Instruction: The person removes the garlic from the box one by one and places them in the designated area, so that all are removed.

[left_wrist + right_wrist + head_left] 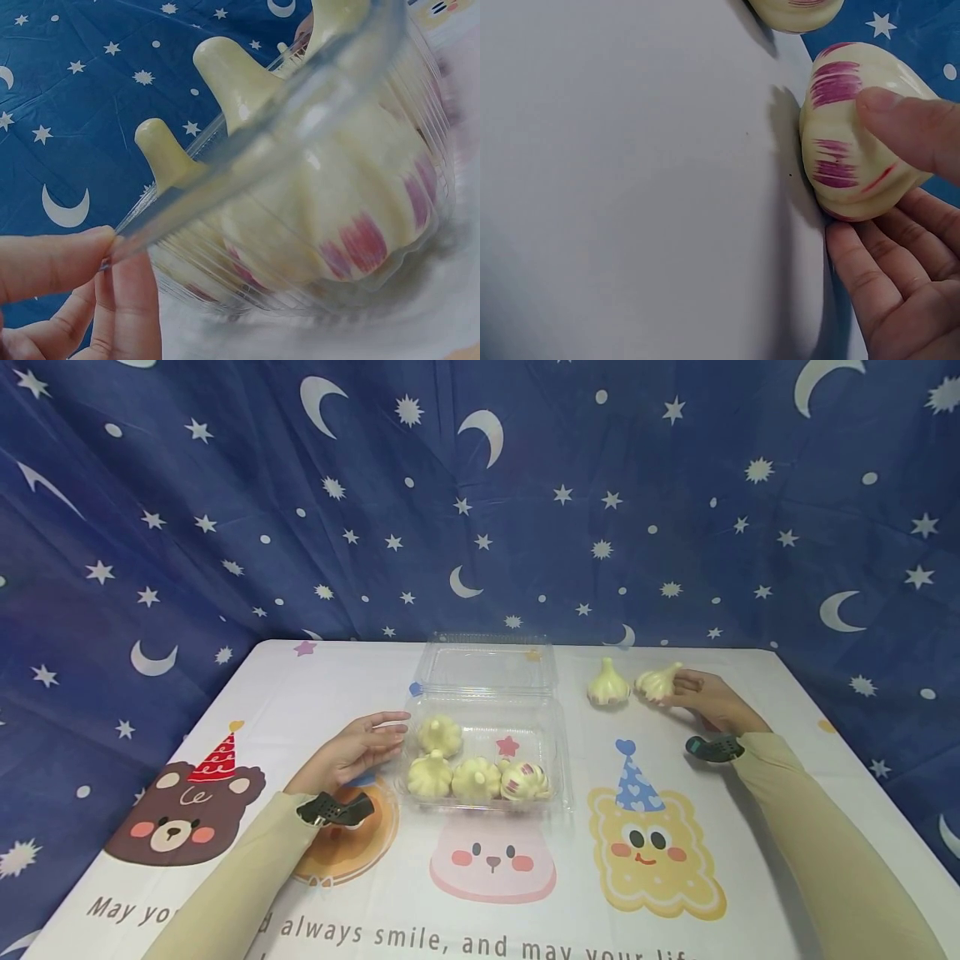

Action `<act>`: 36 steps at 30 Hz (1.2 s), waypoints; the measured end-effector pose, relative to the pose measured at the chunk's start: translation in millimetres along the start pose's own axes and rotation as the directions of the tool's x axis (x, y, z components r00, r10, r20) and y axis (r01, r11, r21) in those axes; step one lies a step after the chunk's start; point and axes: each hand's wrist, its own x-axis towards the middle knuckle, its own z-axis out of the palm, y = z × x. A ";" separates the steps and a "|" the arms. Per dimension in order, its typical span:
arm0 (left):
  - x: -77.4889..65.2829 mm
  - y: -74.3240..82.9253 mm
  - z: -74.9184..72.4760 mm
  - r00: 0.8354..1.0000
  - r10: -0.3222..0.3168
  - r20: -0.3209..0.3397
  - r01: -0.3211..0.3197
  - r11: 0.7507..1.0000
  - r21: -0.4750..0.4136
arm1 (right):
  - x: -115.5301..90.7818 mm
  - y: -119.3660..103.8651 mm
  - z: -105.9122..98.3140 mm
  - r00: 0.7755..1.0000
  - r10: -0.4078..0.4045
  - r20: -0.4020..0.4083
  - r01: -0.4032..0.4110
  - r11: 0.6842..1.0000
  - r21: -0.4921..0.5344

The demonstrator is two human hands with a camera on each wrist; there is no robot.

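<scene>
A clear plastic clamshell box (pixel 561 752) stands on the table with its lid (pixel 487 668) folded back. Inside its tray are several garlic bulbs, one at the back left (pixel 439 737) and a row along the front (pixel 476 779). My left hand (pixel 363 748) pinches the tray's left rim (pixel 202 191) between thumb and fingers. At the far right, my right hand (pixel 712 697) holds a garlic bulb (pixel 855 135) with purple streaks, thumb on one side and fingers on the other. Another garlic bulb (pixel 608 683) stands just left of it.
A white printed tablecloth (pixel 510 935) with cartoon figures covers the table. Behind the table's far edge hangs a blue curtain (pixel 525 527) with moons and stars. Dark straps with devices (pixel 337 810) sit on both wrists.
</scene>
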 end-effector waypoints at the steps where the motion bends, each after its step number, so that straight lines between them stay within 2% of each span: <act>1: 0.0 -0.2 -0.1 1.000 0.000 0.002 0.000 1.000 0.001 | 0.4 0.0 0.1 1.000 0.005 0.000 -0.005 1.000 0.001; 9: 2.0 -1.6 -2.0 1.000 -0.005 -0.008 0.005 1.000 0.007 | -1.2 -1.3 -0.2 1.000 -0.017 -0.008 0.017 1.000 0.000; 14: 2.3 -3.0 -2.5 1.000 0.000 -0.010 0.000 1.000 0.015 | -2.6 -2.1 0.0 0.999 -0.024 -0.048 0.023 1.000 -0.020; 22: -1.6 1.5 -0.7 1.000 -0.009 -0.007 0.009 1.000 -0.009 | -4.6 -1.0 -4.5 0.989 0.054 -0.138 -0.059 0.998 -0.033; 28: 0.0 4.0 -0.3 1.000 -0.015 0.004 0.015 0.997 -0.074 | -5.6 -1.7 -5.0 0.985 0.053 -0.166 -0.057 0.998 -0.019; 32: 0.2 3.8 0.1 1.000 -0.020 0.002 0.020 0.997 -0.072 | -6.7 -3.8 -1.0 0.981 0.043 -0.189 -0.045 0.999 -0.008; 36: 0.4 2.9 -0.1 1.000 -0.011 0.009 0.012 0.998 -0.061 | -7.2 -3.6 2.9 0.981 -0.006 -0.196 0.006 1.000 -0.004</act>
